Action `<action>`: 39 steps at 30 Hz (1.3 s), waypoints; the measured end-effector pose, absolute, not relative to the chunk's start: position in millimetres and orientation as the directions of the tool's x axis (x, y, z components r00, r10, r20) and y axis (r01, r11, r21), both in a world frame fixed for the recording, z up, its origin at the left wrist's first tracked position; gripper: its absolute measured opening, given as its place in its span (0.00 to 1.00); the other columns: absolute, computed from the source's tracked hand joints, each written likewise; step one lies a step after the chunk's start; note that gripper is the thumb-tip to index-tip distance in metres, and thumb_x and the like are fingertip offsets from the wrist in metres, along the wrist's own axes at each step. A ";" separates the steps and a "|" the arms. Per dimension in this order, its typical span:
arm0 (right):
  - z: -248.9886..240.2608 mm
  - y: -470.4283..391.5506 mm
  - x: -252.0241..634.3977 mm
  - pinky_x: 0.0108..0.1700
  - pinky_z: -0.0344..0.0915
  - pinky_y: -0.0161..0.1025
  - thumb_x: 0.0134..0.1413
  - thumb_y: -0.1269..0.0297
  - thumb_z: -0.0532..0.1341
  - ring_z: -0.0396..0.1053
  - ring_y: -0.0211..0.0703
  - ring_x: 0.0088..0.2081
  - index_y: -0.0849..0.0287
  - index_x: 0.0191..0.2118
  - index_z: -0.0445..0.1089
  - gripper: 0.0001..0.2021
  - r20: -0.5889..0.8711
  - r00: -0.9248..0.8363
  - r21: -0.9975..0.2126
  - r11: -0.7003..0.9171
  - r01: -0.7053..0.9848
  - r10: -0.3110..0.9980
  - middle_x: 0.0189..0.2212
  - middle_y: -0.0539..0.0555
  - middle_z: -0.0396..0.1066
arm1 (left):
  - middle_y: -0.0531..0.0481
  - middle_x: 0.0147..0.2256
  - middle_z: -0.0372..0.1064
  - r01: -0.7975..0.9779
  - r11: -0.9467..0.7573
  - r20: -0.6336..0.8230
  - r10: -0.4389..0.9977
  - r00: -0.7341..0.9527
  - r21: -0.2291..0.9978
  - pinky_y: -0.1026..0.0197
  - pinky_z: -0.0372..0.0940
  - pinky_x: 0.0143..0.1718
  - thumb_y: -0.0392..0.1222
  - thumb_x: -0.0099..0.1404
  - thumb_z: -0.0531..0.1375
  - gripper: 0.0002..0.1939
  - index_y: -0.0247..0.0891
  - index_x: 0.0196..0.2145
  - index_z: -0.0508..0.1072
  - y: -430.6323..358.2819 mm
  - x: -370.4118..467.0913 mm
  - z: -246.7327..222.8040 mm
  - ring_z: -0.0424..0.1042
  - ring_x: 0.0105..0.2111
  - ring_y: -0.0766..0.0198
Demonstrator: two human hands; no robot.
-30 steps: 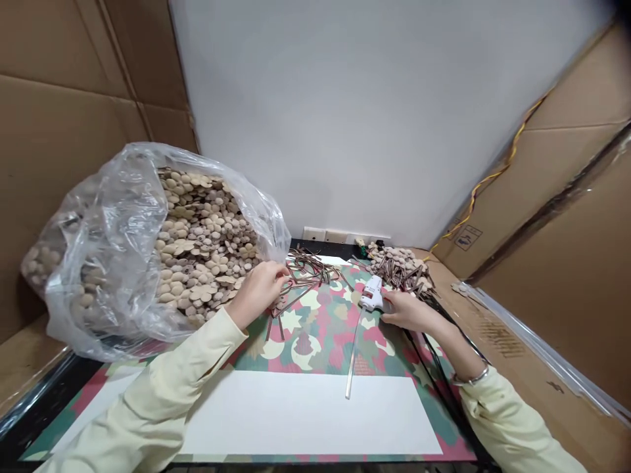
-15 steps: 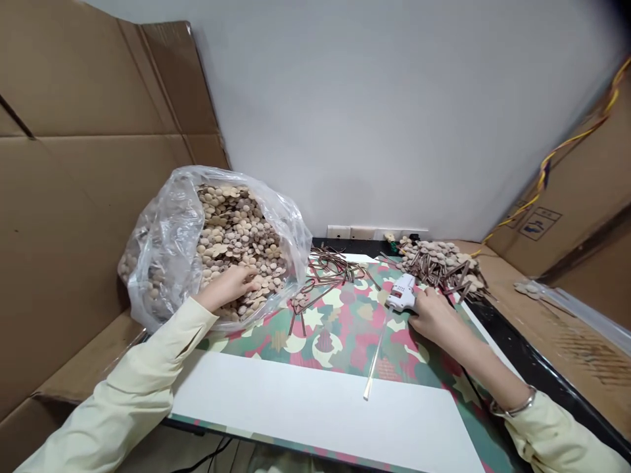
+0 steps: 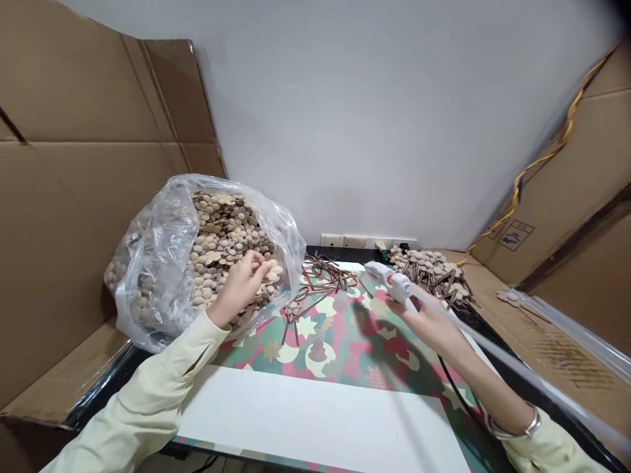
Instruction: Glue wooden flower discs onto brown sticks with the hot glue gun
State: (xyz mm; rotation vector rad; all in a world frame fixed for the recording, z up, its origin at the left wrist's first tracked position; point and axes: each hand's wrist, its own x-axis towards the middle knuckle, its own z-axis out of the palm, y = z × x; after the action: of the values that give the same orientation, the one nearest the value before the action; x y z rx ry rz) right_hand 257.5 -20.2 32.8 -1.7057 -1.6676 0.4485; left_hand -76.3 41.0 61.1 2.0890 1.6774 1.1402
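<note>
Glue gun (image 3: pixel 400 286) sits gripped in my right hand (image 3: pixel 424 324); my left hand (image 3: pixel 240 282), fingers narrowed over pieces (image 3: pixel 210 259) inside the bag (image 3: pixel 173 220), seems to be picking, its catch unclear from here. Next calls for a clean pinch.

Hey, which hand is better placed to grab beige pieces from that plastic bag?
Probably the left hand: it is at the open mouth of the plastic bag, over the beige pieces, while the right hand holds the white glue gun.

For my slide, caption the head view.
Left hand at a plastic bag of flower shapes, right hand holding a glue gun.
</note>
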 end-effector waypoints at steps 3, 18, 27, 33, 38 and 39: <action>35.3 -30.1 243.9 0.27 0.56 0.36 0.49 0.52 0.57 0.64 0.44 0.27 0.57 0.33 0.67 0.13 0.077 -0.001 -0.784 0.061 0.617 0.997 0.26 0.51 0.69 | 0.53 0.27 0.71 0.375 -0.278 0.242 0.960 0.140 0.884 0.66 0.58 0.21 0.54 0.61 0.53 0.14 0.40 0.33 0.60 25.5 -47.9 55.0 0.65 0.18 0.68; 28.8 -52.3 215.8 0.24 0.51 0.33 0.55 0.53 0.55 0.54 0.35 0.23 0.58 0.27 0.62 0.14 -0.054 -0.291 -0.858 0.105 0.504 0.955 0.21 0.48 0.58 | 0.46 0.34 0.73 -0.001 0.070 -0.067 0.957 0.281 0.998 0.59 0.69 0.41 0.51 0.56 0.61 0.19 0.32 0.36 0.74 8.7 -18.4 16.0 0.72 0.34 0.61; 25.7 -53.8 210.5 0.25 0.51 0.33 0.55 0.53 0.54 0.52 0.34 0.23 0.59 0.29 0.62 0.14 -0.083 -0.273 -0.828 0.086 0.553 0.958 0.21 0.47 0.55 | 0.50 0.23 0.70 0.142 0.006 -0.036 0.977 0.210 0.990 0.68 0.64 0.19 0.54 0.58 0.57 0.17 0.36 0.31 0.71 4.3 -13.9 7.3 0.72 0.22 0.64; 20.0 -51.9 212.0 0.26 0.52 0.33 0.55 0.53 0.54 0.53 0.35 0.24 0.60 0.29 0.63 0.14 -0.078 -0.259 -0.815 0.088 0.573 0.963 0.22 0.48 0.57 | 0.53 0.21 0.68 0.078 0.037 -0.050 0.984 0.171 0.996 0.70 0.62 0.19 0.48 0.56 0.60 0.12 0.35 0.28 0.69 2.6 -12.4 14.1 0.70 0.21 0.67; 22.0 -53.5 211.3 0.26 0.52 0.33 0.55 0.54 0.54 0.54 0.36 0.25 0.60 0.30 0.63 0.13 -0.091 -0.252 -0.811 0.075 0.581 0.963 0.22 0.48 0.57 | 0.49 0.29 0.73 0.001 0.058 -0.057 0.981 0.183 0.998 0.66 0.68 0.27 0.48 0.55 0.61 0.15 0.35 0.37 0.72 5.5 -13.8 12.4 0.73 0.28 0.64; 22.2 -53.6 211.2 0.26 0.52 0.33 0.55 0.54 0.54 0.54 0.36 0.25 0.60 0.30 0.63 0.13 -0.094 -0.254 -0.810 0.074 0.581 0.963 0.22 0.48 0.57 | 0.47 0.30 0.74 -0.014 0.062 -0.058 0.980 0.189 0.998 0.65 0.68 0.29 0.49 0.55 0.62 0.16 0.34 0.37 0.72 6.3 -14.3 11.1 0.73 0.29 0.63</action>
State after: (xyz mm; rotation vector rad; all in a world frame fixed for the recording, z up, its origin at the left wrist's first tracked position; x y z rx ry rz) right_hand 211.2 -53.6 22.2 -1.5257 -1.8836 1.0578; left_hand -14.3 6.3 11.1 1.2341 1.0826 1.0348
